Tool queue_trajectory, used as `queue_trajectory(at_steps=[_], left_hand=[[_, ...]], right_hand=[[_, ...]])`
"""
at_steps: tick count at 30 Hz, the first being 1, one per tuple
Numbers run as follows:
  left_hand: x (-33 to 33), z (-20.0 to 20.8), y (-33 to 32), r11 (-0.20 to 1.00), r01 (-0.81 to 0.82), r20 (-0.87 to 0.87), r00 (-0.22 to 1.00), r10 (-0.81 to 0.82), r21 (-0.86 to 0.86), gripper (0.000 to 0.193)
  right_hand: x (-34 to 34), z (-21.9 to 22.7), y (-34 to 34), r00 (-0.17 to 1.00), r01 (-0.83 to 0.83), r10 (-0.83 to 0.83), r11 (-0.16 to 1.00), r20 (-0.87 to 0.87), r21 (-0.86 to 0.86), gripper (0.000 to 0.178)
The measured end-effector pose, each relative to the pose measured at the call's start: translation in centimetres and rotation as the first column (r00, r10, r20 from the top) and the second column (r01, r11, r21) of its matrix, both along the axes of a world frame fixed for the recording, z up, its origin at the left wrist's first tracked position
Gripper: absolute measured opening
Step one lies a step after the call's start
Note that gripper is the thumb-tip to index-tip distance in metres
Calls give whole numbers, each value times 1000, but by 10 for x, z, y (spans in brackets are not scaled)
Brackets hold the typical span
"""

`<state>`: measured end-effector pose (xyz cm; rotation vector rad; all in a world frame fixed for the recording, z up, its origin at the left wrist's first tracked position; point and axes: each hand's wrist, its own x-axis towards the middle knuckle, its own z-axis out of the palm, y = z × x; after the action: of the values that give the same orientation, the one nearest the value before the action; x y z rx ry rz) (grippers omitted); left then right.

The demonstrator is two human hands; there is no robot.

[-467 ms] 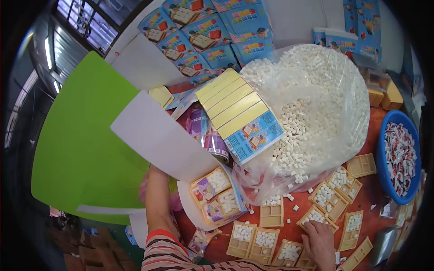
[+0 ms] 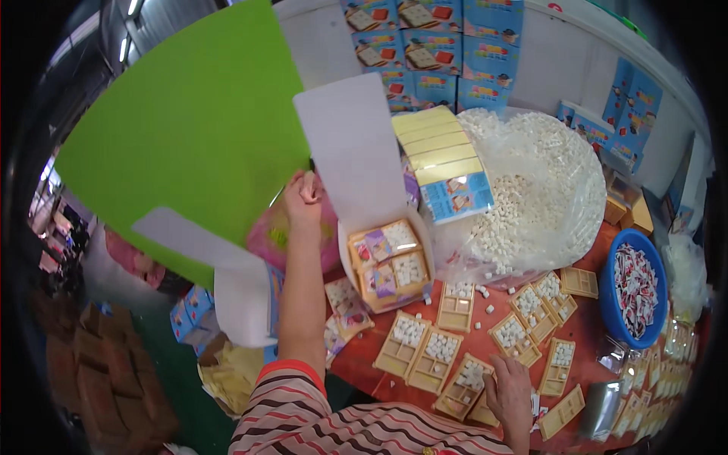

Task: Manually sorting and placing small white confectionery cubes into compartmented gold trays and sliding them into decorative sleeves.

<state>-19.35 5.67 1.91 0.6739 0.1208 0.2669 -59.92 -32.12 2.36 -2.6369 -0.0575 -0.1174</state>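
My left hand point(image 2: 303, 193) is raised at the edge of the green board point(image 2: 197, 129), above a pink plastic bag point(image 2: 262, 235). Its fingers are curled closed, and whatever they hold, if anything, I cannot make out. My right hand point(image 2: 512, 390) rests low over the table, thumb apart from the fingers. Closest to it are a tan compartment tray point(image 2: 464, 387) partly filled with white cubes and another tray point(image 2: 516, 341) with cubes. Between my hands stands an open white box point(image 2: 350, 235) holding packed trays point(image 2: 390, 265), its tall flap up.
A big clear bag of white cubes point(image 2: 546, 189) fills the back right, a stack of yellow-and-blue printed cards point(image 2: 444, 163) leaning against it. To the right sits a blue basin point(image 2: 661, 296) of small sachets. Blue printed boxes point(image 2: 432, 53) are stacked at the back. Brown cartons point(image 2: 106, 371) lie lower left.
The view has shifted, exposing more on the left. My left hand, hidden behind the box flap before, now shows with curled fingers. My right hand has drawn back from the cube-filled tray.
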Motion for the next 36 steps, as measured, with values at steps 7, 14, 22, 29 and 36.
queue_trajectory(at_steps=[7,14,22,29,36], left_hand=[[-143,23,2,990,120,253,963,-97,-79,12],[-262,-17,-46,888,328,14,939,-342,-322,14],[-337,-68,-115,707,568,-150,725,-672,-422,18],[-378,-82,-122,578,600,-257,538,-803,-552,16],[-399,-105,-81,528,634,-155,547,-823,-565,17]], right_hand=[[-4,-9,29,979,-171,164,984,118,58,37],[11,-12,79,956,-285,254,925,149,252,50],[-7,-33,94,985,-171,151,807,83,565,37],[-46,-45,78,994,-104,71,869,88,483,10],[-48,-63,71,997,-35,-5,873,80,486,10]])
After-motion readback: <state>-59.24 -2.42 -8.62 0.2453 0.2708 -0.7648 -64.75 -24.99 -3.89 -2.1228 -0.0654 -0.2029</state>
